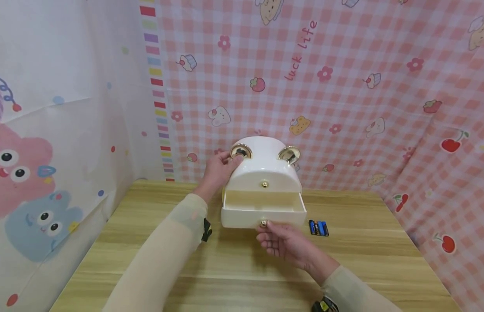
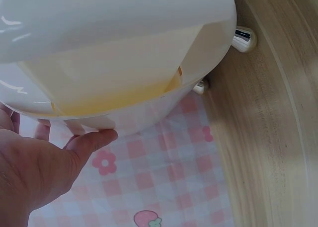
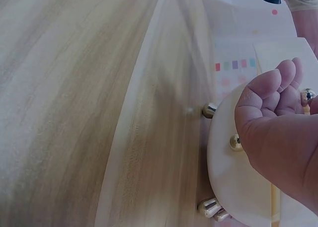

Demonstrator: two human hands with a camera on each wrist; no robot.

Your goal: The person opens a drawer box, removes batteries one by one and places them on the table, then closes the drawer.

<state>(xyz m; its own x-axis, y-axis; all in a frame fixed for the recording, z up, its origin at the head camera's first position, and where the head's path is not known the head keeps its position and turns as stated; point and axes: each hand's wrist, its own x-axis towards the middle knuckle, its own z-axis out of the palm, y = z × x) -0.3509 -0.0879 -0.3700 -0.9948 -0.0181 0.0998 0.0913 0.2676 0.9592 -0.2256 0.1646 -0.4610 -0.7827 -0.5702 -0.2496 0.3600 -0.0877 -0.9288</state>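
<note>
A white, glossy drawer box (image 1: pixel 261 171) with a rounded top stands on the table, bearing two gold rings near its upper corners. Its lower drawer (image 1: pixel 242 219) is pulled out, and the inside shows pale with nothing in it. The upper drawer front with a gold knob (image 1: pixel 264 184) is closed. My left hand (image 1: pixel 220 171) holds the box's upper left side by the gold ring (image 1: pixel 241 151), its thumb against the white wall in the left wrist view. With thumb and forefinger my right hand (image 1: pixel 284 242) pinches the lower drawer's gold knob (image 1: pixel 263 223); its other fingers curl below.
Several blue batteries (image 1: pixel 318 228) lie together on the wooden table (image 1: pixel 351 251), right of the drawer. A pink checked cloth (image 1: pixel 343 99) hangs behind the box, and a white cloth with cartoon figures (image 1: pixel 31 173) hangs on the left.
</note>
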